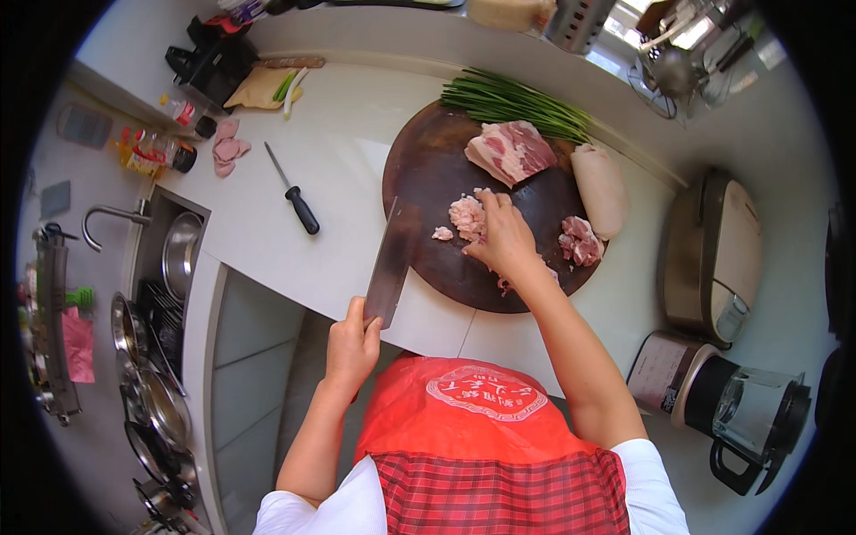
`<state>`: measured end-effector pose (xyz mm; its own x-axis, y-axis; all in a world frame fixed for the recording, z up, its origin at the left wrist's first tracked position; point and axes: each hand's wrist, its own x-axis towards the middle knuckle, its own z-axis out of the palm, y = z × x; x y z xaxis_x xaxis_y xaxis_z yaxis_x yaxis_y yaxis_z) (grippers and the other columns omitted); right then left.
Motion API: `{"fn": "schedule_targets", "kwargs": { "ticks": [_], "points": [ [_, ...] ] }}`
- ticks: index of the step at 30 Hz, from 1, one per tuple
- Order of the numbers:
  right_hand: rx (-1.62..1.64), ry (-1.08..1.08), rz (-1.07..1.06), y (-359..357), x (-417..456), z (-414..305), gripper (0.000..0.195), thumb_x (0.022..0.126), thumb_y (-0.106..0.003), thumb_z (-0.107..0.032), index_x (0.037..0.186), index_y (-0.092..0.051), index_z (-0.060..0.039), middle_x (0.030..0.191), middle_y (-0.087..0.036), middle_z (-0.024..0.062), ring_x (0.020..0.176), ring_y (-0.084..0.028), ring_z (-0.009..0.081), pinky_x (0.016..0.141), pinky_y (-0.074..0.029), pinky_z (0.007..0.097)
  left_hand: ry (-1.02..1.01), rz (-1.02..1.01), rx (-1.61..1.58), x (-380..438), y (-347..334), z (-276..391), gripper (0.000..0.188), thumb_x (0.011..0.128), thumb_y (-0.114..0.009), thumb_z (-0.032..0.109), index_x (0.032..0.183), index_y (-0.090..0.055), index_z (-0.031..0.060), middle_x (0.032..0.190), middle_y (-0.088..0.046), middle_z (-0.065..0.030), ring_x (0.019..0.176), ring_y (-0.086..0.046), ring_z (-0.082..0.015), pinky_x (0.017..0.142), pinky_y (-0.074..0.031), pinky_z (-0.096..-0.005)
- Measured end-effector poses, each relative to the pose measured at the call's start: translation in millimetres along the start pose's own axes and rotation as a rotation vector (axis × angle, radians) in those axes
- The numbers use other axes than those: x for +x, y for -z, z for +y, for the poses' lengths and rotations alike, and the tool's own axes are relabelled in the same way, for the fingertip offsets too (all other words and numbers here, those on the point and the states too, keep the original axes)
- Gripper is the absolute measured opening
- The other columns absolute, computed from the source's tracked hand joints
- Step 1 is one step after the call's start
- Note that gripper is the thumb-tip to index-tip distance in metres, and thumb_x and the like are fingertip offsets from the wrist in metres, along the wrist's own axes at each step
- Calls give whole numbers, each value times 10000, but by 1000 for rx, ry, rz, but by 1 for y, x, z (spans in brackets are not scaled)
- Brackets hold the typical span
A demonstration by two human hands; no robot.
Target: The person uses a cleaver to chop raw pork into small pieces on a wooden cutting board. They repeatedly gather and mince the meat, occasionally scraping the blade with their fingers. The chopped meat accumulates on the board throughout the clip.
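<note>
My left hand [352, 343] grips the handle end of a cleaver [391, 264]. Its broad blade points away from me, with the far part over the left edge of a round wooden chopping board [428, 144]. On the board, my right hand [505, 234] touches a pile of chopped fatty meat [466, 217], thumb and fingers spread around it. Its palm side is hidden, as is whether it grips any meat. A small clump of chopped meat [442, 233] lies to the left. Beyond the hand sits a large raw pork slab [513, 150]; at right is a smaller meat chunk [580, 241].
Green stalks [515, 103] and a pale rolled piece [600, 190] lie along the board's far and right edges. A sharpening steel [294, 197] and pink slices [229, 147] rest leftward. A rice cooker [712, 257] and blender [742, 404] stand right; a sink [175, 200] is left.
</note>
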<state>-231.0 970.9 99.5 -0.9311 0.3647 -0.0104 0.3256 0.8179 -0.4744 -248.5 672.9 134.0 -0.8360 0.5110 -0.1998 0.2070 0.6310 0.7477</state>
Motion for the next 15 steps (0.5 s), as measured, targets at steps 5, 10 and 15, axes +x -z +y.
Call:
{"fn": "schedule_targets", "kwargs": {
  "ticks": [5, 10, 15],
  "points": [
    [-177, -168, -283, -13, 36, -17, 870, 581, -924, -201, 1329, -479, -210, 1300, -448, 219, 1079, -594, 430, 902, -547, 452, 25, 7, -65, 0, 6, -21, 225, 904, -609, 51, 1075, -468, 14, 760, -656, -252, 755, -646, -465, 602, -480, -503],
    [-25, -158, -237, -30, 41, -21, 696, 621, -866, -171, 1244, -555, -158, 1250, -472, 234, 1019, -629, 435, 896, -538, 450, 69, 35, -149, 0, 21, -52, 231, 903, -611, 58, 1084, -475, 10, 758, -648, -266, 768, -640, -476, 605, -476, -514],
    [125, -74, -84, -61, 74, -15, 581, 623, -790, -160, 1168, -601, -87, 1075, -557, 260, 952, -608, 428, 847, -518, 448, 68, 46, -181, 12, 34, -69, 231, 900, -606, 51, 1084, -475, 3, 759, -648, -269, 761, -644, -469, 598, -481, -505]
  ]
}}
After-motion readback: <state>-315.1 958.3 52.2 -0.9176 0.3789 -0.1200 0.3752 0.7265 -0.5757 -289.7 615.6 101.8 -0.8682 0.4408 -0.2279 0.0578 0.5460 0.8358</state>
